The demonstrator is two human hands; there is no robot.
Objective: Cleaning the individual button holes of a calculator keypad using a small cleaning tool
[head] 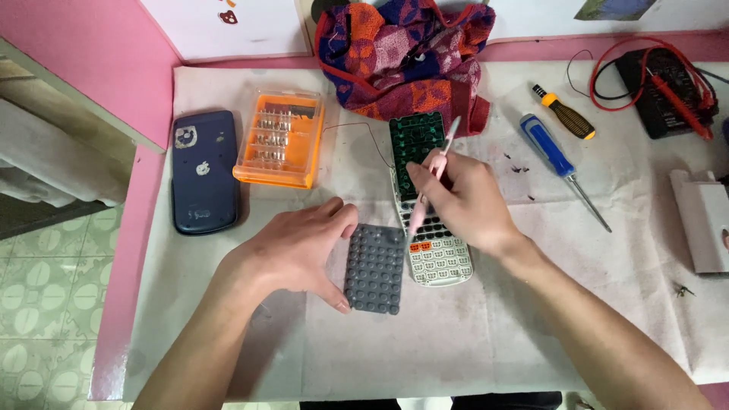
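My left hand (296, 247) rests on the table, thumb and fingers braced against the left edge of a grey rubber keypad mat (376, 269). My right hand (463, 201) grips a thin pink tool (434, 171) like a pen, its tip down on the white calculator front panel (437, 254) that lies beside the mat. A green circuit board (414, 137) sits just above the panel, with thin wires leading left from it.
A dark blue calculator back cover (203, 171) and an orange screwdriver-bit case (281, 137) lie at the left. A colourful cloth (406, 53) is at the back. Blue (554, 156) and yellow-black (566, 114) screwdrivers, a multimeter with red leads (664, 87) and a white box (702, 220) are at the right.
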